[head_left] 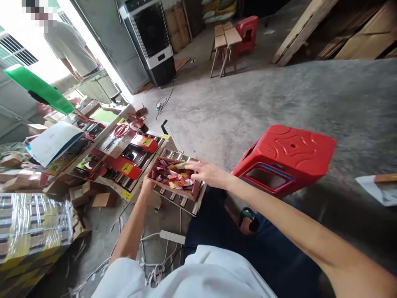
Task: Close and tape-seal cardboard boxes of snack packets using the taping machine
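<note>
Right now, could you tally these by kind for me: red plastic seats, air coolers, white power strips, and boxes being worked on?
Red plastic seats: 2, the near seat and the far seat
Air cooler: 1
White power strip: 1
Box of colourful packets being worked on: 1
Total: 5

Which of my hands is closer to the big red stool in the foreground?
Right. The right hand is over the box, at its stool-side end; the left hand is at the opposite end, farther from the stool.
</note>
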The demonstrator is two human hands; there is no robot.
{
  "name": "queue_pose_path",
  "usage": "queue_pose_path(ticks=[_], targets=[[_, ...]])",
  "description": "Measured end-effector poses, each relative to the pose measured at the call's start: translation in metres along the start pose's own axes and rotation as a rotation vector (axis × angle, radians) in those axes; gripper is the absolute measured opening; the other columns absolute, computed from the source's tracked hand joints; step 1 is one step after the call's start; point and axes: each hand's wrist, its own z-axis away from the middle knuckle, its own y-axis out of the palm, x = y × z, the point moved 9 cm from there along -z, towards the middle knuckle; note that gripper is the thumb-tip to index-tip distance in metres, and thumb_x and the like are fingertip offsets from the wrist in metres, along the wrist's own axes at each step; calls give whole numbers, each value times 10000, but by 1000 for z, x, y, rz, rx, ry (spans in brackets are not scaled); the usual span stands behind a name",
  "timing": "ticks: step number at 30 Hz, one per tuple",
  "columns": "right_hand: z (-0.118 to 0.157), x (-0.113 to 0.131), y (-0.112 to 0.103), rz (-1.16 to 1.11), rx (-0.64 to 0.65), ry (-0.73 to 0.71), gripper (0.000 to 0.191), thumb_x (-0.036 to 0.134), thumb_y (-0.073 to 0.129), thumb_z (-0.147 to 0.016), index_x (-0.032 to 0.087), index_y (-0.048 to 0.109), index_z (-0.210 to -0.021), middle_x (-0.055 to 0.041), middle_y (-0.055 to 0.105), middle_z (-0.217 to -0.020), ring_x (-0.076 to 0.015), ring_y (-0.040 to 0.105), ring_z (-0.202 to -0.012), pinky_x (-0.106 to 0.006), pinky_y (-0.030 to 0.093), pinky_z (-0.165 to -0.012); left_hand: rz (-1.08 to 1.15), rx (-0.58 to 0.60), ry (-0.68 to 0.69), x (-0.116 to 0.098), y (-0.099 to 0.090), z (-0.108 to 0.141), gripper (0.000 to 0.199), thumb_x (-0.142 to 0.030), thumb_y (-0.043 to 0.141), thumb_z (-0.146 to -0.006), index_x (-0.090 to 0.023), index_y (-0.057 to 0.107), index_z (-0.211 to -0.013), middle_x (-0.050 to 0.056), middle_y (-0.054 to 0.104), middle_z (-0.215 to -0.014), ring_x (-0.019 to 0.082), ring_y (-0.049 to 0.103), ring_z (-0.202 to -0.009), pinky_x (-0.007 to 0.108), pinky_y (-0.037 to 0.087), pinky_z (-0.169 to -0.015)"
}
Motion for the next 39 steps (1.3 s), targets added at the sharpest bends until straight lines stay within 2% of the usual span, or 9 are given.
queue_pose_path(ticks=[5,11,16,21,27,29,32,34,39], targets=[[1,7,12,-117,-117,167,565,162,461,-963,165,381,-1522,-148,175,-1656,-245,158,-1540,-486,221,-1246,-205,147,176,-29,-11,-21,447,-520,809,-698,-204,778,-1012,80,731,-1053,216,678,-952,325,543,-854],[-41,8,97,-60,196,102,539,367,488,-988,127,477,-1470,-156,427,-1547,-300,309,-1487,-482,261,-1222,-741,585,320,-54,34,-24,318,-492,766,-785,-251,798,-990,71,697,-980,185,661,-891,295,537,-796],[-47,-6,114,-70,274,149,526,346,506,-982,140,490,-1465,-155,362,-1583,-332,258,-1503,-543,218,-1227,-1025,1022,241,-54,62,-5,720,-672,759,-695,-253,684,-1276,121,651,-1231,256,643,-1075,342,543,-896],[-45,-11,92,-407,179,169,392,175,539,-925,174,653,-1301,-93,517,-1491,-264,284,-1501,-451,287,-1221,-1131,783,300,-49,70,-18,451,-581,802,-678,-197,797,-914,78,712,-969,201,661,-816,282,508,-730],[-25,-44,30,-702,-346,351,410,29,415,-871,169,714,-1115,-81,613,-1386,-178,507,-1359,-383,397,-1153,-1284,444,250,-33,76,-39,317,-348,885,-541,-195,678,-726,3,600,-648,225,595,-722,325,461,-766],[-19,-45,22,-543,-336,474,379,27,463,-862,153,707,-1123,-109,633,-1334,-186,578,-1267,-348,459,-1080,-1342,305,362,-44,77,-29,386,-313,891,-540,-194,657,-822,52,639,-815,296,615,-913,398,457,-898],[-22,-39,33,-289,-78,613,357,55,519,-883,154,709,-1168,-116,681,-1210,-205,661,-1091,-304,519,-930,-1336,57,522,-59,71,-1,493,-322,833,-658,-177,607,-1072,144,607,-1121,343,560,-1125,495,420,-1011],[-31,-32,45,-235,86,601,317,43,566,-852,178,760,-1064,-94,726,-1095,-219,686,-1013,-288,522,-855,-1246,105,570,-54,76,15,475,-315,713,-786,-185,570,-1220,166,571,-1245,316,553,-1175,486,422,-1047],[-45,-27,51,-209,235,584,237,-26,625,-747,160,770,-772,-97,753,-845,-251,701,-860,-306,504,-769,-1124,645,541,-18,115,28,415,-230,475,-843,-226,672,-1208,100,655,-1266,282,497,-1339,464,335,-1174]])
